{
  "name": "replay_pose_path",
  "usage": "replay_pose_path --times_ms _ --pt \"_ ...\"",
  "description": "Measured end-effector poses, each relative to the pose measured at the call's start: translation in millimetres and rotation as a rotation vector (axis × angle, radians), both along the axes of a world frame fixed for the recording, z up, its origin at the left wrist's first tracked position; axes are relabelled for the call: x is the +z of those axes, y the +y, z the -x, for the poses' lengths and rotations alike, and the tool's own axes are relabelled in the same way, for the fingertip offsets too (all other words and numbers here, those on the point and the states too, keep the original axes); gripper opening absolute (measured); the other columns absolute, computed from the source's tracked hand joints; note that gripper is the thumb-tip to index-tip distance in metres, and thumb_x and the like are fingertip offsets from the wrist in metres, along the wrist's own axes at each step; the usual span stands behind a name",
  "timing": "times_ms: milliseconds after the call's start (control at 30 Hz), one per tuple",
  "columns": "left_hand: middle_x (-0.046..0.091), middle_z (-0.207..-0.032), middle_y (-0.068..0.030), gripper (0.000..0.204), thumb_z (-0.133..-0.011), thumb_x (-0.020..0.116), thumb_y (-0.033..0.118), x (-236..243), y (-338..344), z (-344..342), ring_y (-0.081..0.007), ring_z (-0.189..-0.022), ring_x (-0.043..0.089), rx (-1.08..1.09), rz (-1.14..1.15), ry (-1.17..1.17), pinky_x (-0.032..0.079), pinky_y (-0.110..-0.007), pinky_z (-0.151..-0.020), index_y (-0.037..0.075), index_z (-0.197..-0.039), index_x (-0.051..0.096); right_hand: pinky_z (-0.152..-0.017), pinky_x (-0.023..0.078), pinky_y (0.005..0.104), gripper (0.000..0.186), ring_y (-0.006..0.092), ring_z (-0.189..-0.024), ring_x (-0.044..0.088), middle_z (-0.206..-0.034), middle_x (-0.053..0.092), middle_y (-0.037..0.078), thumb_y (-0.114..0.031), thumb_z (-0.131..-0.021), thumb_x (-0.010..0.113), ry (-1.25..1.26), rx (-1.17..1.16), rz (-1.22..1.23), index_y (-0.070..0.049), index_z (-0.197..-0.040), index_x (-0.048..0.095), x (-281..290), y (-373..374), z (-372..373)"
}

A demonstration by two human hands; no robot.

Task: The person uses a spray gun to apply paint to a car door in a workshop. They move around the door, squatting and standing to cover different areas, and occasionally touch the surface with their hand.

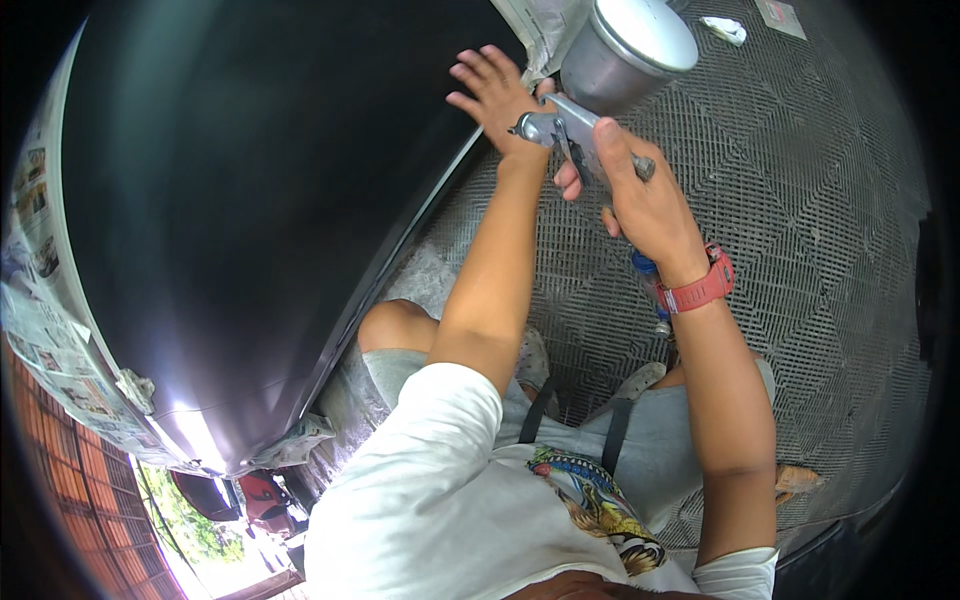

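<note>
My right hand (650, 200) grips a silver spray gun (575, 125) by its handle, with fingers curled around the trigger side. A round metal paint cup (625, 55) with a pale lid is joined to the gun. My left hand (500, 100), its fingers spread, is over the edge of a dark, smooth car panel (270, 200). It lies just beside the gun's front end. Whether the palm touches the panel or hovers above it, I cannot tell. A blue fitting (643, 263) shows below the right hand, partly hidden by the wrist.
Newspaper masking (45, 310) lines the panel's left border, and more covers the spot by the cup. Below is a grey grid-patterned mat (800, 220). A crumpled white scrap (725, 30) lies at the top right, an orange-brown scrap (797, 480) at the lower right.
</note>
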State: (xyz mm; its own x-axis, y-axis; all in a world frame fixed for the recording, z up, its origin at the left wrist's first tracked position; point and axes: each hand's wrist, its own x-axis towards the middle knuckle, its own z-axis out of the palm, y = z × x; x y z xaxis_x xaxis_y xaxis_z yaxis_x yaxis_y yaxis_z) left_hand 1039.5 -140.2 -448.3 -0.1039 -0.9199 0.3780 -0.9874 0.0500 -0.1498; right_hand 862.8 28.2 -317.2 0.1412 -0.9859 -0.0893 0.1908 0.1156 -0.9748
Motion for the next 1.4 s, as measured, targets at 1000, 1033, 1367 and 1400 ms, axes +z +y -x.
replay_pose_path --times_ms 1000,1033,1367,1400 --pt "0.022 -0.184 -0.0159 0.082 -0.108 0.053 0.062 312 22 -151 -0.0446 -0.170 0.015 0.020 0.553 -0.315 0.001 -0.084 -0.124 0.017 -0.174 0.036 -0.051 0.049 0.0224 0.086 0.0140 -0.087 0.073 -0.103 0.077 0.012 -0.068 -0.116 0.027 -0.071 -0.125 0.140 0.001 -0.161 0.052 55 20 9" --pt "0.020 -0.184 -0.0175 0.082 -0.109 0.053 0.061 324 42 -177 -0.0454 -0.170 0.014 0.072 0.608 -0.343 0.001 -0.084 -0.124 0.017 -0.175 0.033 -0.050 0.049 0.0220 0.085 0.0139 -0.087 0.073 -0.103 0.077 0.012 -0.068 -0.116 0.027 -0.074 -0.150 0.104 0.000 -0.161 0.052 53 18 11" --pt "0.006 -0.180 -0.0371 0.095 -0.115 0.033 0.061 390 145 -340 -0.0537 -0.167 0.008 0.725 0.718 0.194 0.008 -0.076 -0.129 -0.011 -0.172 0.008 -0.051 0.049 0.0240 0.076 0.0152 -0.088 0.074 -0.104 0.078 0.013 -0.062 -0.118 0.035 -0.161 -0.186 0.082 0.004 -0.128 0.070 45 5 20" --pt "0.006 -0.179 -0.0389 0.096 -0.115 0.034 0.062 391 128 -330 -0.0562 -0.166 0.008 0.682 0.711 0.105 0.009 -0.076 -0.128 -0.011 -0.172 0.009 -0.051 0.050 0.0239 0.075 0.0152 -0.088 0.074 -0.104 0.078 0.013 -0.061 -0.118 0.035 -0.158 -0.184 0.079 0.005 -0.129 0.070 44 3 20"
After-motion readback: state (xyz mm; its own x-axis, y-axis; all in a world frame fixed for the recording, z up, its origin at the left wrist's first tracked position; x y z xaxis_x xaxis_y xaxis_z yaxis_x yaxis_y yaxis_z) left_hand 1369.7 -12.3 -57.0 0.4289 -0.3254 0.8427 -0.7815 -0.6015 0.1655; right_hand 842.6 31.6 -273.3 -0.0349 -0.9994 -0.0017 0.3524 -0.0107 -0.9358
